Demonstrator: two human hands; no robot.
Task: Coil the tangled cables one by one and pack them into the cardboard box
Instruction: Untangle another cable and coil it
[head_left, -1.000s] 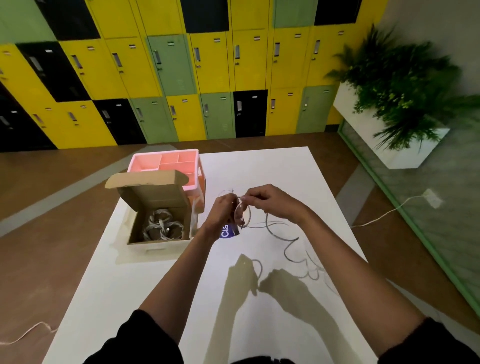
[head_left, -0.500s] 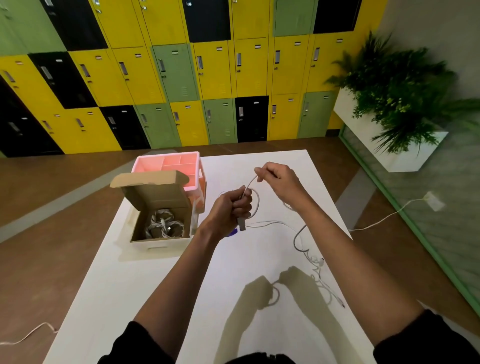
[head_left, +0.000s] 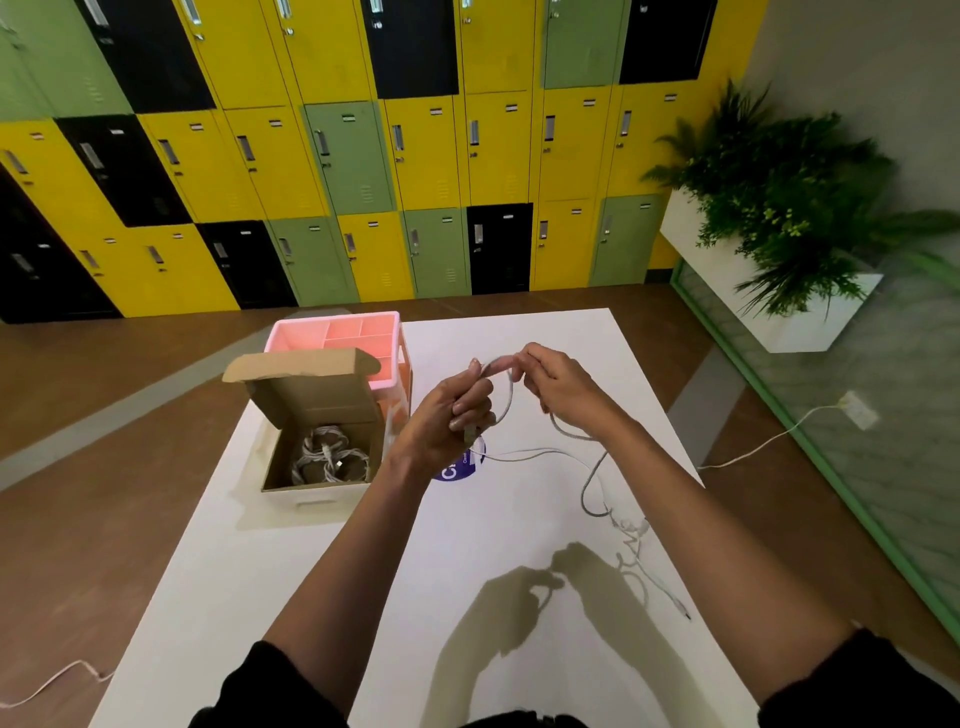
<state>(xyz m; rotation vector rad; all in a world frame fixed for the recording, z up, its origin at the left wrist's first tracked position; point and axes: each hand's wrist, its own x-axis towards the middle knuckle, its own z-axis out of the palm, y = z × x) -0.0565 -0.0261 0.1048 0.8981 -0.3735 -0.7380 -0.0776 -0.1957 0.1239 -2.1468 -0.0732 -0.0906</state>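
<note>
So the right hand (head_left: 563, 387) is bringing the cable (head_left: 506, 397) back in toward the left hand (head_left: 441, 423) — half a second ago it was lifted up and away, pulling slack out, and now its fingertips are nearly touching the left thumb, laying a fresh turn onto the loop. That's one more wrap going on, so the coil is growing, but it's looking like an early stage to me.

Left hand is curled shut around the gathered loop, with the plug end poking out just under its fingers. Right hand is pinching the cable between thumb and forefinger, other fingers loosely folded. From below the right hand the cable is dropping away and trailing off in a kinky, still-tangled stretch (head_left: 626, 535) toward the person's right side of the white table (head_left: 260, 597) — plenty left to wind.

Compared with a second ago, the hands are sitting a bit higher and the loop is looking bigger. The cardboard box (head_left: 322, 415) is just to the left of the left hand, flap up, with coiled cables (head_left: 330, 460) already lying inside — so part of the job is done. The pink organizer (head_left: 340, 338) is sitting behind it.
</note>
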